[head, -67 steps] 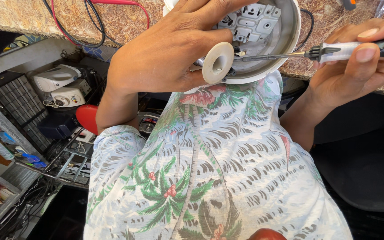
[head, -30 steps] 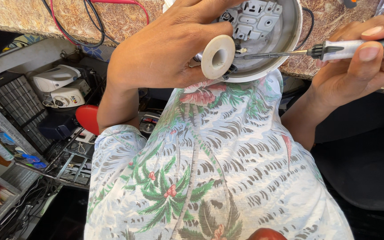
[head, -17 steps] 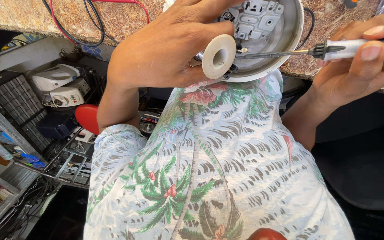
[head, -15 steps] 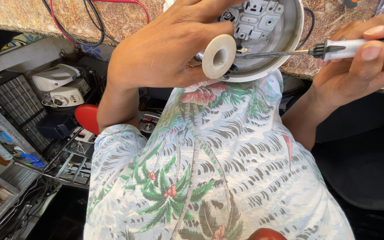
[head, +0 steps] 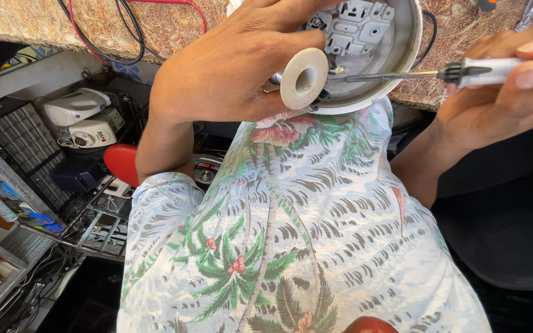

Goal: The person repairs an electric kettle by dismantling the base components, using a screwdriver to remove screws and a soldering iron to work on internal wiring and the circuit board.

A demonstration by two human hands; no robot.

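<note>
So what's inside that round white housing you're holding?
Inside the round white housing sits a grey metal bracket, with the screwdriver tip reaching in. The left hand and a white ring cover the rest.

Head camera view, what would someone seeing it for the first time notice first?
Top centre, the left hand grips a round white plastic housing with grey metal parts inside, a white ring-shaped spool against its thumb. From the right, the right hand points a thin screwdriver with a clear handle into it. Below spreads a pale palm-print shirt.
</note>
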